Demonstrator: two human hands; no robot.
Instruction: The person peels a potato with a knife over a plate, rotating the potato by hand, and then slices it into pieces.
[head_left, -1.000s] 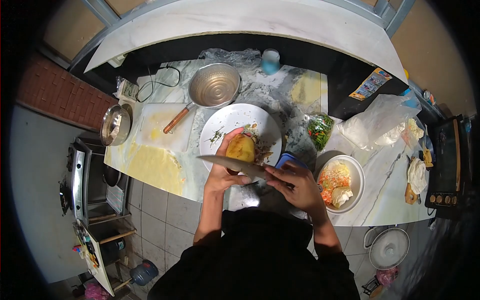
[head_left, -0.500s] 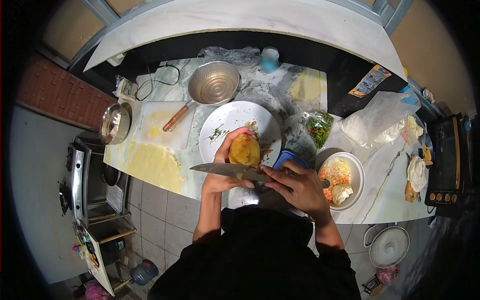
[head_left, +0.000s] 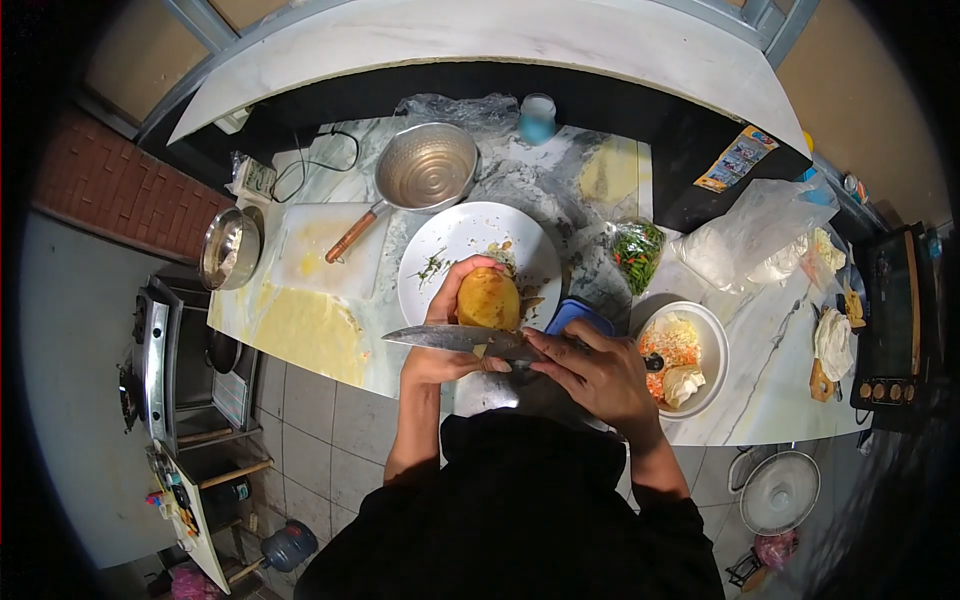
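Note:
My left hand (head_left: pixel 432 362) is closed around a large yellow potato (head_left: pixel 488 298) with brown patches, holding it over the near part of a white plate (head_left: pixel 425 240). My right hand (head_left: pixel 598 375) grips a kitchen knife (head_left: pixel 432 338). Its broad blade points left and lies across the near side of the potato, close to my left thumb. A small pale scrap clings to the blade. Brown peelings and green sprigs are scattered on the plate. Most of the knife's handle is hidden by my right fingers.
Right of the hands stand a blue container (head_left: pixel 580 318), a white bowl (head_left: pixel 712 385) of chopped orange and white food, and a bag of chillies (head_left: pixel 637 255). A saucepan (head_left: pixel 428 165) sits behind the plate, a cutting board (head_left: pixel 300 235) and metal bowl (head_left: pixel 212 250) to the left.
The knife blade has tilted and shifted slightly against the potato. Both hands keep nearly the same place and hold.

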